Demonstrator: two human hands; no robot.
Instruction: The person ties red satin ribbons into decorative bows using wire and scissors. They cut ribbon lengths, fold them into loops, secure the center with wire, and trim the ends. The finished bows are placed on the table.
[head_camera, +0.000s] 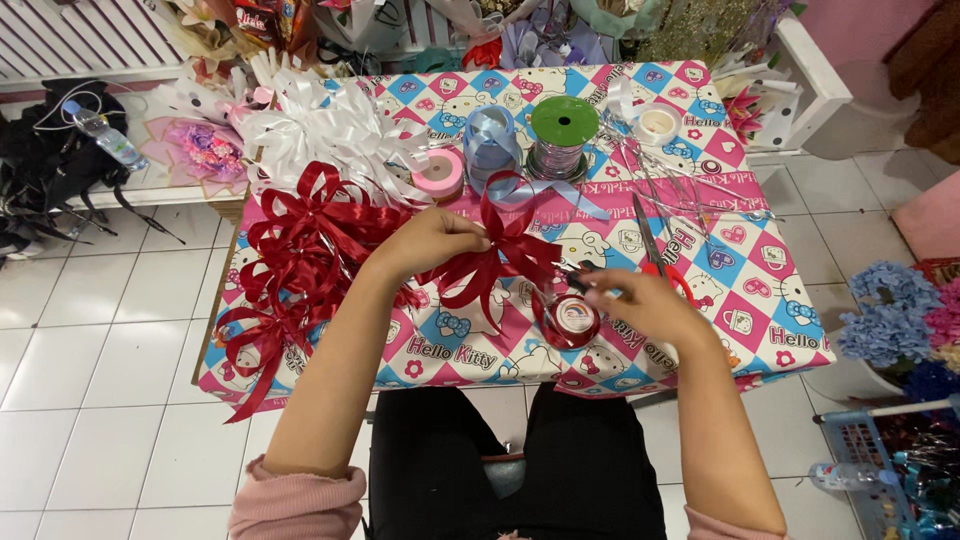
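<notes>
Right hand (640, 300) pinches a small dark tool; left hand (432, 240) grips red ribbon bow (505, 255)

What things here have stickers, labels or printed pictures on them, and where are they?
Red ribbon spool: beside the right hand, round, with a white circular sticker.
Water bottle: far left shelf, clear, with a pale label band.
Tablecloth: covering the table, pink and blue diamonds with cartoon cats.

Crowded left of the left hand (432, 240) by red bows (300, 250). Blocked beyond by ribbon spools (495, 140). Bare tabletop (770, 290) right of the right hand (640, 300), past the scissors (655, 250).
</notes>
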